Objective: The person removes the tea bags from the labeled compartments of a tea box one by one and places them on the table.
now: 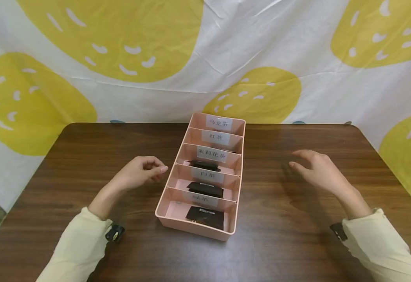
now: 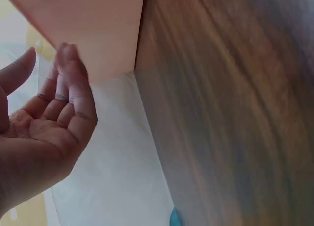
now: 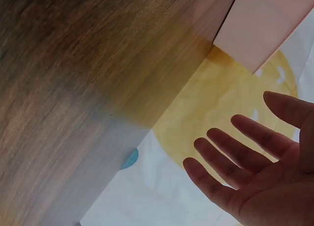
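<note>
A long pink divided box (image 1: pixel 195 232) stands on the table, its compartments in one row with Chinese tea-name labels on the dividers. Black packets (image 1: pixel 204 217) with small pale labels lie in the near compartments; only a dark sliver shows in the one labelled 红茶. Just left of the box, my left hand (image 1: pixel 140 171) hovers with loosely bent fingers and nothing in them, fingertips close to the side wall (image 2: pixel 93 35). My right hand (image 1: pixel 318 171) is held over the table well to the right of the box, empty, its fingers spread in the right wrist view.
The dark wood-grain table (image 1: pixel 272 250) reaches back to a white cloth (image 1: pixel 149 100) printed with large yellow shapes. Cream sleeves cover both forearms, and a black wrist camera (image 1: pixel 115 233) sits at the left cuff, another (image 1: pixel 338 232) at the right.
</note>
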Action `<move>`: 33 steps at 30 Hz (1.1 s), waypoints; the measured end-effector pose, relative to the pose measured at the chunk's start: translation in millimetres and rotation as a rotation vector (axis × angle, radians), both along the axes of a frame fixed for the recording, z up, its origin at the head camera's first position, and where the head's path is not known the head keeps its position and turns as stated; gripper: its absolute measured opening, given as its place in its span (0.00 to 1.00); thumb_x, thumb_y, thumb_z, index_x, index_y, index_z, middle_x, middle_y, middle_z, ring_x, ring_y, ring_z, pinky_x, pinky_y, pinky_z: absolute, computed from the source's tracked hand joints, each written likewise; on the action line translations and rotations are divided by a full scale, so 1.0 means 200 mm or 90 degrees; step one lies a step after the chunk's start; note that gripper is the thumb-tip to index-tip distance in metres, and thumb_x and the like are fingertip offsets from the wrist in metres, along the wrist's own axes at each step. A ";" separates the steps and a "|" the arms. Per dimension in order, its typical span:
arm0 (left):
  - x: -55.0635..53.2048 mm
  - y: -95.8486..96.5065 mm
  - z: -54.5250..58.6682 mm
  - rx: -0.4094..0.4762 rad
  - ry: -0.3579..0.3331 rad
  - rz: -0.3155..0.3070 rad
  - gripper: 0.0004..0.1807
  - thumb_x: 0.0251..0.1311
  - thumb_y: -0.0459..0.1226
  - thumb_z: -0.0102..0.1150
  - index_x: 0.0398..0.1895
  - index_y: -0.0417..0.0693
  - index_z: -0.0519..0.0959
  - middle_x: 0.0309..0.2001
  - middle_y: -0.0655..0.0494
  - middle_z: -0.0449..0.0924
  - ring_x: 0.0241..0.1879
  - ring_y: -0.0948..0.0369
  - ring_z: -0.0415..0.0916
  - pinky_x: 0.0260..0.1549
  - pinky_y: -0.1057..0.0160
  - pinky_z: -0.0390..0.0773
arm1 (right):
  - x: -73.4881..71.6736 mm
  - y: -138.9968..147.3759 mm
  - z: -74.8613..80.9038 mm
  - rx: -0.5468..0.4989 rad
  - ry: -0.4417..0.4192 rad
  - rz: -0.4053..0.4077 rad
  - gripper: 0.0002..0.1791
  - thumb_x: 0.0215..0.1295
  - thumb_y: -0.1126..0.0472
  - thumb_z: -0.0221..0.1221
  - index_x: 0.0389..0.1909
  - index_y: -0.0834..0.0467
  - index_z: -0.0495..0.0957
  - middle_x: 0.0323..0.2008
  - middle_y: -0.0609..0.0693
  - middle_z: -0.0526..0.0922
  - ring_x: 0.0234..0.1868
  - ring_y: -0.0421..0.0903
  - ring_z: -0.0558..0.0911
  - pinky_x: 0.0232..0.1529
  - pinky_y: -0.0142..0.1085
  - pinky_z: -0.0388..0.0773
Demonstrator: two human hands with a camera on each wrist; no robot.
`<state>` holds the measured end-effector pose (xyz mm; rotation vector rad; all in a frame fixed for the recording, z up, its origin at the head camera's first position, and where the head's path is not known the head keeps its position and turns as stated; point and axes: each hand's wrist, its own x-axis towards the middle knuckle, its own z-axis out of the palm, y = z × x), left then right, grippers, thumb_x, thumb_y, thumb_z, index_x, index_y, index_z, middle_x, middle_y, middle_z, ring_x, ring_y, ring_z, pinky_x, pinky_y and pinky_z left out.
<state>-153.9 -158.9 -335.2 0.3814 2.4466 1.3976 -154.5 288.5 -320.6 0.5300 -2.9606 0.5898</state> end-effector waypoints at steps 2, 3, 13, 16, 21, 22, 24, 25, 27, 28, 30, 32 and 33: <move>0.00 0.01 -0.01 0.023 -0.025 0.001 0.13 0.62 0.38 0.55 0.35 0.32 0.75 0.23 0.51 0.76 0.26 0.59 0.75 0.28 0.60 0.76 | 0.00 0.00 0.00 -0.006 0.002 -0.001 0.20 0.64 0.59 0.54 0.50 0.70 0.72 0.48 0.68 0.75 0.52 0.66 0.71 0.51 0.56 0.64; 0.00 0.02 -0.02 0.032 -0.035 0.000 0.13 0.62 0.37 0.55 0.34 0.32 0.75 0.22 0.52 0.75 0.25 0.59 0.74 0.27 0.60 0.75 | 0.01 -0.01 0.00 -0.008 0.003 0.000 0.20 0.64 0.59 0.55 0.50 0.70 0.72 0.48 0.68 0.75 0.51 0.66 0.71 0.51 0.56 0.64; 0.01 0.04 -0.06 0.064 -0.069 -0.026 0.11 0.61 0.36 0.56 0.28 0.35 0.75 0.19 0.55 0.72 0.23 0.61 0.72 0.24 0.62 0.73 | 0.03 -0.06 0.04 -0.051 0.013 0.023 0.14 0.62 0.62 0.56 0.46 0.67 0.76 0.44 0.64 0.78 0.47 0.61 0.76 0.45 0.53 0.70; 0.01 0.05 -0.06 0.069 -0.073 -0.023 0.11 0.61 0.36 0.55 0.28 0.34 0.75 0.19 0.55 0.72 0.23 0.61 0.71 0.24 0.63 0.73 | 0.04 -0.10 0.06 -0.067 0.026 0.039 0.12 0.61 0.64 0.57 0.43 0.65 0.78 0.41 0.61 0.81 0.42 0.55 0.80 0.41 0.49 0.73; 0.02 0.05 -0.06 0.079 -0.077 -0.029 0.12 0.61 0.35 0.55 0.30 0.31 0.74 0.19 0.55 0.72 0.22 0.61 0.71 0.23 0.64 0.73 | 0.05 -0.17 0.12 -0.079 0.017 0.069 0.10 0.61 0.65 0.58 0.42 0.63 0.79 0.37 0.55 0.82 0.37 0.48 0.81 0.37 0.44 0.75; 0.02 0.04 -0.06 0.080 -0.076 -0.030 0.12 0.61 0.35 0.55 0.30 0.30 0.74 0.19 0.55 0.72 0.23 0.61 0.71 0.23 0.64 0.73 | 0.06 -0.18 0.13 -0.079 0.015 0.075 0.10 0.61 0.65 0.58 0.42 0.63 0.79 0.37 0.54 0.83 0.37 0.47 0.81 0.37 0.43 0.75; 0.02 0.04 -0.05 0.082 -0.075 -0.032 0.12 0.61 0.34 0.55 0.30 0.30 0.74 0.19 0.55 0.72 0.23 0.62 0.71 0.23 0.64 0.73 | 0.06 -0.21 0.15 -0.077 0.015 0.089 0.09 0.60 0.66 0.58 0.42 0.62 0.79 0.36 0.53 0.83 0.36 0.45 0.80 0.36 0.40 0.76; 0.02 0.04 -0.05 0.082 -0.076 -0.030 0.12 0.61 0.34 0.55 0.30 0.30 0.74 0.20 0.54 0.72 0.23 0.62 0.71 0.23 0.64 0.73 | 0.06 -0.23 0.16 -0.078 0.020 0.098 0.09 0.60 0.66 0.58 0.41 0.62 0.80 0.36 0.52 0.83 0.35 0.44 0.80 0.36 0.39 0.76; 0.01 0.04 -0.05 0.079 -0.077 -0.028 0.11 0.61 0.34 0.55 0.31 0.29 0.74 0.20 0.54 0.73 0.23 0.61 0.72 0.24 0.64 0.73 | 0.06 -0.26 0.18 -0.080 0.023 0.110 0.09 0.59 0.67 0.59 0.40 0.61 0.80 0.35 0.51 0.83 0.35 0.42 0.80 0.35 0.36 0.76; 0.01 0.05 -0.05 0.077 -0.078 -0.028 0.11 0.61 0.34 0.54 0.31 0.29 0.74 0.20 0.53 0.73 0.23 0.61 0.72 0.24 0.64 0.73 | 0.06 -0.27 0.19 -0.082 0.024 0.117 0.09 0.58 0.67 0.59 0.40 0.61 0.80 0.35 0.50 0.83 0.34 0.41 0.79 0.35 0.35 0.76; 0.01 0.05 -0.05 0.074 -0.081 -0.026 0.11 0.61 0.33 0.54 0.31 0.29 0.74 0.20 0.53 0.73 0.23 0.61 0.72 0.24 0.63 0.74 | 0.07 -0.31 0.20 -0.091 0.012 0.127 0.09 0.58 0.68 0.59 0.40 0.60 0.80 0.35 0.50 0.83 0.34 0.41 0.79 0.35 0.34 0.76; 0.01 0.05 -0.04 0.070 -0.080 -0.028 0.11 0.61 0.33 0.54 0.31 0.29 0.74 0.20 0.53 0.73 0.23 0.61 0.72 0.25 0.63 0.74 | 0.07 -0.34 0.21 -0.098 -0.003 0.135 0.09 0.58 0.68 0.59 0.40 0.60 0.80 0.35 0.49 0.83 0.34 0.40 0.79 0.36 0.34 0.76; 0.00 0.05 -0.04 0.069 -0.079 -0.030 0.11 0.61 0.33 0.54 0.31 0.30 0.74 0.20 0.52 0.73 0.24 0.61 0.72 0.25 0.62 0.74 | 0.08 -0.36 0.22 -0.104 -0.013 0.139 0.09 0.58 0.68 0.59 0.40 0.60 0.80 0.35 0.49 0.83 0.34 0.40 0.79 0.36 0.35 0.76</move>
